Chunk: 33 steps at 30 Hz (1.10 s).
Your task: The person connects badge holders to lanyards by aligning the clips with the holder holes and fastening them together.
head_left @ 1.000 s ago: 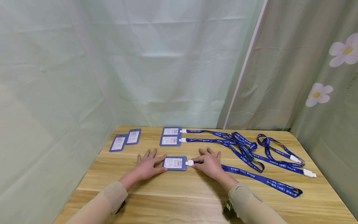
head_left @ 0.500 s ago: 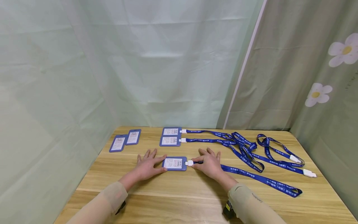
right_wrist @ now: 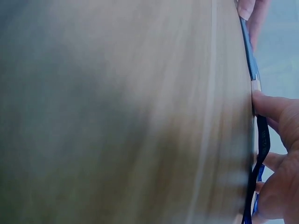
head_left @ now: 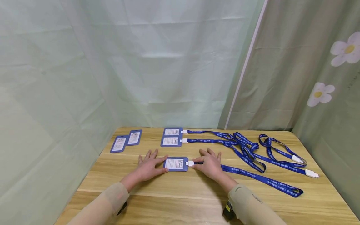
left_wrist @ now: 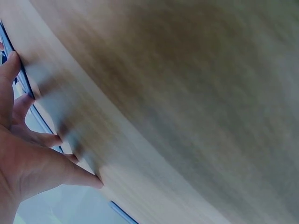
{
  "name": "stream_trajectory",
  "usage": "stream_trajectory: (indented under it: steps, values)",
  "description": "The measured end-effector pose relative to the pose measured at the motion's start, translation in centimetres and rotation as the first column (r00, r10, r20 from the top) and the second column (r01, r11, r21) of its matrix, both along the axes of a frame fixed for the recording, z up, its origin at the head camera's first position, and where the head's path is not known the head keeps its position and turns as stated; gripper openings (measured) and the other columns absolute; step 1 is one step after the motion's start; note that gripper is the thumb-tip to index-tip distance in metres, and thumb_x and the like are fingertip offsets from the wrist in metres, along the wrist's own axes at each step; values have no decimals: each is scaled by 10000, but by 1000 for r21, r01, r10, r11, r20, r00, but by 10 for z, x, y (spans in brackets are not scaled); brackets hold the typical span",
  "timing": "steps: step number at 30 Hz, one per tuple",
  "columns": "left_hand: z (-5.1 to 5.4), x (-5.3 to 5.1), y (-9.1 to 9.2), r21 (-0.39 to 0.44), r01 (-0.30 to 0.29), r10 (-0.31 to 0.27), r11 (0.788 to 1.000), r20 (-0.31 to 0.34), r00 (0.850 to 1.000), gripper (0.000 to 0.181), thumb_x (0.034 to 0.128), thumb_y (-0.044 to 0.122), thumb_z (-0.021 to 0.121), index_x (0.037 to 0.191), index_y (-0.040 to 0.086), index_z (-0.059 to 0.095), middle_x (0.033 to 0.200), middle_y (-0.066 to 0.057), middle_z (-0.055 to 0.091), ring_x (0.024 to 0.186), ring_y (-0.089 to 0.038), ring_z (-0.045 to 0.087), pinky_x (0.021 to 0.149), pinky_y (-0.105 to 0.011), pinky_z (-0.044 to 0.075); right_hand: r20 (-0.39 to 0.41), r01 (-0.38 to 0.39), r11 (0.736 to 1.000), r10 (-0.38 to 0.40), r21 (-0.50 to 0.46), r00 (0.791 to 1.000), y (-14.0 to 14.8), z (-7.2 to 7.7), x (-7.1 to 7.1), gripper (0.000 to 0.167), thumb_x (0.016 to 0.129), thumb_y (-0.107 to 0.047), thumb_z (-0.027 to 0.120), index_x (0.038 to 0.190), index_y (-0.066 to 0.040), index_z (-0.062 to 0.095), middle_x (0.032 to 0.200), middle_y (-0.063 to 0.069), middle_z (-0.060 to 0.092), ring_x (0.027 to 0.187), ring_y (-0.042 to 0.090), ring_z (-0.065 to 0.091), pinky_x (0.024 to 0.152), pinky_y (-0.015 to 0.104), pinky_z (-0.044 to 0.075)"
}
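Note:
A blue ID card holder [head_left: 175, 164] lies flat in the middle of the table. My left hand [head_left: 148, 167] holds its left end between thumb and index finger, the other fingers spread on the wood. On the holder's right end sits the white clip [head_left: 189, 163] of a blue lanyard [head_left: 257, 177]. Thumb and index finger of my right hand [head_left: 210, 164] pinch the lanyard right at this clip. The strap passes under the right hand, partly hidden, and stretches to the right. In the right wrist view the right thumb [right_wrist: 268, 103] presses near the clip.
Two card holders [head_left: 171, 141] with lanyards attached lie side by side behind the hands. Two loose card holders [head_left: 119, 144] lie at the back left. Loose lanyards [head_left: 284, 153] spread over the right side. Curtains [head_left: 174, 78] stand behind the wooden table [head_left: 180, 203].
My right hand has shifted very slightly left, and the clip and strap with it, towards the card holder. The left hand stays nearly still.

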<state>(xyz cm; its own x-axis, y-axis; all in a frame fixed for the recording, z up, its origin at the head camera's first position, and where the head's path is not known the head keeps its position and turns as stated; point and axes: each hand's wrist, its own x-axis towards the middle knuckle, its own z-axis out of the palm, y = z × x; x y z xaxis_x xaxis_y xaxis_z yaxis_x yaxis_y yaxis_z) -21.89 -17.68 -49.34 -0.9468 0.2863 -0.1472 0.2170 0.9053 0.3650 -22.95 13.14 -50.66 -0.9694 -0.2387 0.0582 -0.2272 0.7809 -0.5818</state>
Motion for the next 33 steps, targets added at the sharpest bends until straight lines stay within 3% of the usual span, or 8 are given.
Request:
stream_trajectory:
  steps: [10,19,29,33]
  values:
    - [2,2,2,-3,4,-4,1000,-7,1000,697,932,653,618,1534,327,490,1670,-234,165,1509,-539,39,1086,-809,-47,-7,7,1000,-7,-11,1000,0,-4,1,248,830,-405,857,1055,-304,832,1535,102,505,1496,435,265,1115,766,-88]
    - [9,1,-1,-39,16,-16,999,-1,1000,702,944,638,613,1545,302,479,1670,-208,202,1513,-522,89,1101,-803,19,5,-59,998,59,24,998,7,-1,1,255,902,-393,791,1141,-307,807,1555,97,480,1499,437,257,1114,778,-57]
    - [10,-8,-12,-109,27,-30,994,-29,999,690,967,622,585,1553,276,470,1647,-201,282,1502,-506,180,1137,-758,114,-8,-107,988,109,115,994,23,7,0,201,969,-300,726,1154,-285,803,1533,110,505,1474,410,333,1142,755,92]
    - [13,-9,-14,-124,17,-21,992,-30,999,683,974,603,592,1551,258,475,1639,-229,282,1493,-521,191,1135,-758,132,-48,-138,976,148,168,988,30,8,-1,218,965,-259,733,1173,-247,798,1514,160,514,1430,414,405,1149,700,224]
